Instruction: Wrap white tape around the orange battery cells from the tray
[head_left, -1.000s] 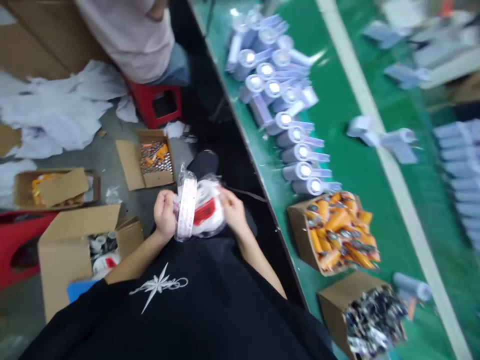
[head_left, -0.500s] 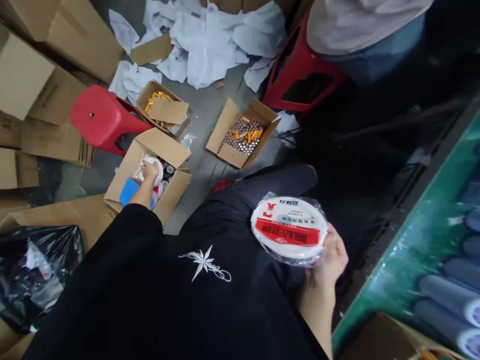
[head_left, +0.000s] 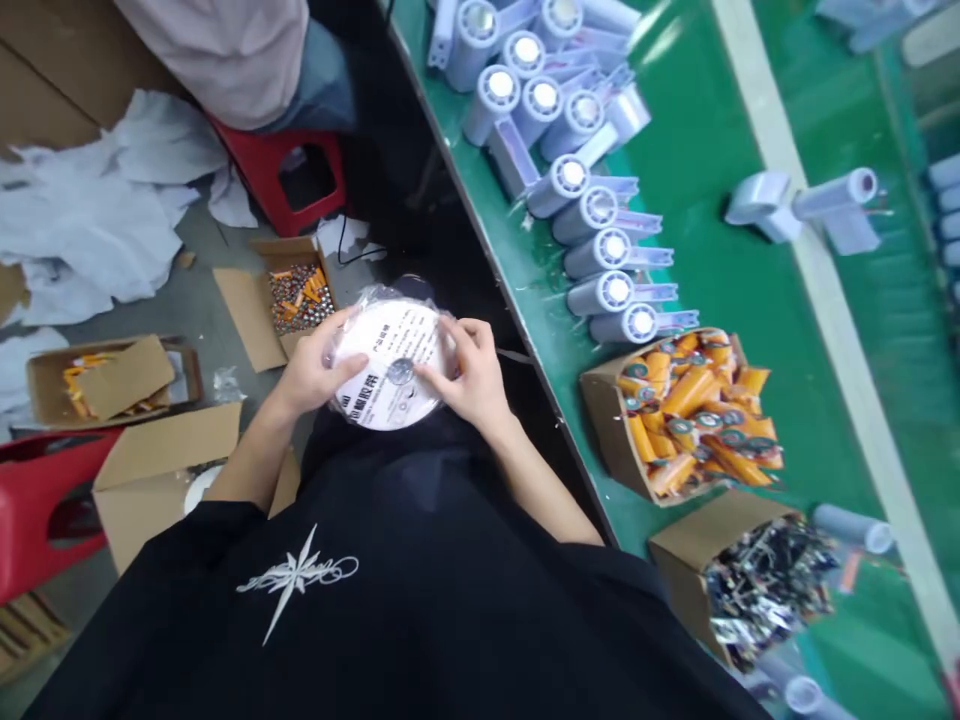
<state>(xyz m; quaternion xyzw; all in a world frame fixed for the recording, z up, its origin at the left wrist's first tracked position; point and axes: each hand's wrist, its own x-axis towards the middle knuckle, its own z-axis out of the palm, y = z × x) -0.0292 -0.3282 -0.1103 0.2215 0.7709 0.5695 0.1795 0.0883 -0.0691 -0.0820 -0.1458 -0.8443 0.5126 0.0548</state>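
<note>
A flat white roll of adhesive tape (head_left: 386, 330) in clear plastic wrap is held up before my lap. Black print covers its face, and a dark round hole shows at its centre. My left hand (head_left: 315, 365) grips the left rim, its thumb lying over the face. On the right side my right hand (head_left: 471, 372) holds the roll, with the thumb beside the centre hole and the fingers at the upper edge. The fingertips behind the roll are hidden.
On the green workbench (head_left: 690, 200) stand several pale-blue cylinders (head_left: 592, 210), a carton of orange-wrapped parts (head_left: 611, 430) and a carton of dark parts (head_left: 686, 560). Open cartons (head_left: 247, 315), white sheets (head_left: 82, 230) and red stools (head_left: 300, 180) fill the floor. A person sits at upper left.
My left hand has left the floor carton and now grips the tape roll with my right hand. The roll shows black print instead of the red label. The view has swung right toward the bench.
</note>
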